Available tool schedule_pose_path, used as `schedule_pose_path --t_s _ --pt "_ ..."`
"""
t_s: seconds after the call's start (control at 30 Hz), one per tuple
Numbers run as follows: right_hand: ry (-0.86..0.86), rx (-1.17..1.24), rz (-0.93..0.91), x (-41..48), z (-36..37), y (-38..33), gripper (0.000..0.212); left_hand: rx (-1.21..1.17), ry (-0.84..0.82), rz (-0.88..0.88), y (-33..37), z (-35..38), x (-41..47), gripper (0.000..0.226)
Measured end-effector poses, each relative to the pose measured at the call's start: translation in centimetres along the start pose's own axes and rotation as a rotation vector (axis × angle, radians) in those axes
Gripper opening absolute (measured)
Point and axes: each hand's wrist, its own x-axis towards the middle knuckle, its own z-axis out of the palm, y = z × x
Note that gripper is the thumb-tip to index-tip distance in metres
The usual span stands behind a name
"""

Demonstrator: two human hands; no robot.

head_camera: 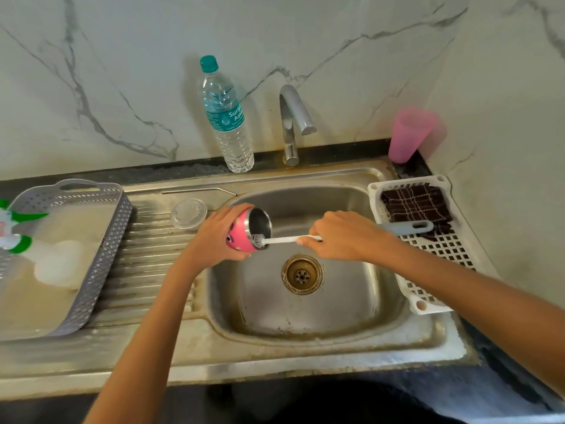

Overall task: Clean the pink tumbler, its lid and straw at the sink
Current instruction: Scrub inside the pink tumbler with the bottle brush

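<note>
Left grip (pixel 220 232) wraps the pink tumbler (pixel 240 238), tipped sideways above the sink's (pixel 351 304) left edge; I judge that is so runoff falls into the basin. Right grip (pixel 345 235) pinches the brush (pixel 281 240) stem, bristles inside the mouth. Lid (pixel 188 213) and straw (pixel 198 191) lie left of the sink on the ribbed surface, likely next.

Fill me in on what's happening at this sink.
A person is brushing out the pink tumbler over the sink. The left hand grips it tipped on its side, mouth toward the right hand, which holds a bottle brush with its bristles just inside the rim. The clear lid and metal straw lie on the draining board, untouched. No water shows at the tap.
</note>
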Motion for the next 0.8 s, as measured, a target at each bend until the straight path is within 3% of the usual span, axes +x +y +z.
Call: schedule_pose_path --t_s 0.13,0.27,0.4,0.53,0.7,0.8 --pt "0.034 -0.082 -0.023 1.2 0.8 -1.7 0.051 0.051 -0.09 0.048 1.7 1.4 1.2 0.098" --pt "0.042 -0.048 0.006 0.0 -0.3 -0.5 0.052 0.029 -0.031 0.011 0.2 -0.9 1.0 0.103" --pt "0.087 -0.114 -0.017 1.3 0.0 -2.0 0.047 0.105 -0.073 0.082 1.6 -0.1 2.0 0.099" --pt "0.073 -0.087 0.01 0.5 0.2 -0.8 0.052 0.055 -0.031 -0.018 -0.5 -1.3 0.7 0.102" --pt "0.065 -0.113 -0.014 1.8 1.1 -2.6 0.047 0.118 -0.086 0.028 1.2 -0.2 0.7 0.1" --pt "0.052 -0.071 0.005 1.5 1.0 -1.8 0.05 0.071 -0.037 -0.024 -0.4 -1.2 0.2 0.103"
